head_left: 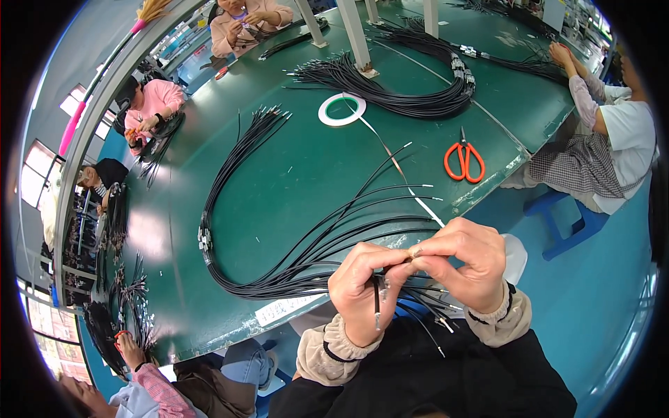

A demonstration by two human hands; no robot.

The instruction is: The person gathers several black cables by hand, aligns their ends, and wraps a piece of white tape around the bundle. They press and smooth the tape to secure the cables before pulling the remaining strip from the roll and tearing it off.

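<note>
Near the table's front edge, a black wire point(377, 301) is pinched upright in the left hand point(362, 292), fingers closed round it. Touching it, the right hand point(465, 261) has its fingertips pressed together on the wire's top end. Behind them a wire bundle point(279, 230) loops over the green table point(293, 174). Farther back lie a tape roll point(342, 109) and orange scissors point(464, 161).
</note>
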